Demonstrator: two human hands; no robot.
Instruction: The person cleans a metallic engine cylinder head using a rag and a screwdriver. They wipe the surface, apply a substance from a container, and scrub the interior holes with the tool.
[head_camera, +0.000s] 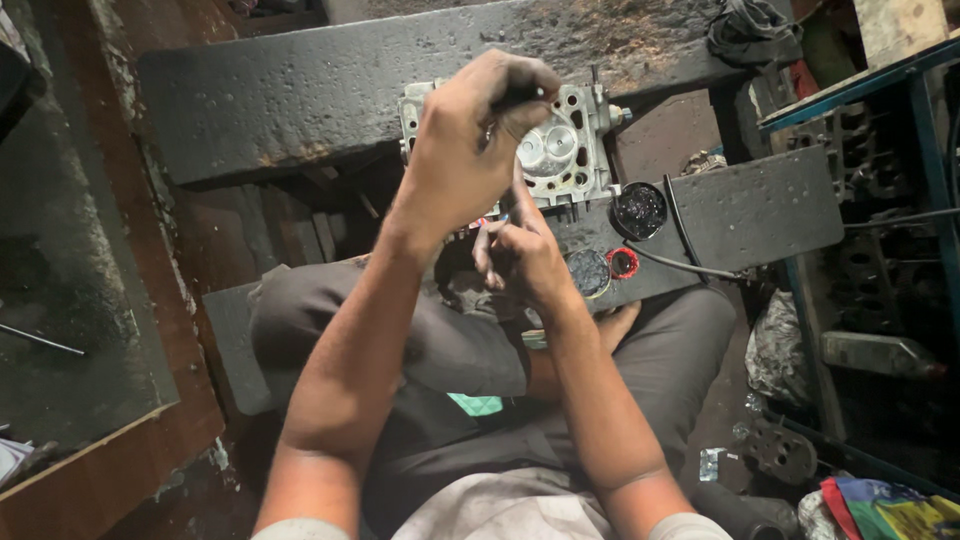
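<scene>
While you sit with your knees drawn up, your left hand is raised in front of you, its fingers curled shut around a thin dark tool handle whose end pokes out past your knuckles. Lower and nearer to you, your right hand is closed in a pinch on something small; what it is cannot be made out, since your fingers hide it. Just beyond both hands lies an aluminium cylinder head, pale grey, with round valve seats facing up; your left hand covers its left part. It rests on a dark, grimy block that runs off to the right. On that block, right of your right hand, stand a round tin of black paste, a smaller open tin with dark contents and a little red cap, close together. A black cable curves across the block beside them. Farther off, a long pitted black beam crosses the scene. Far right stands a blue metal frame, and near right lies a dark round metal part on the floor.
</scene>
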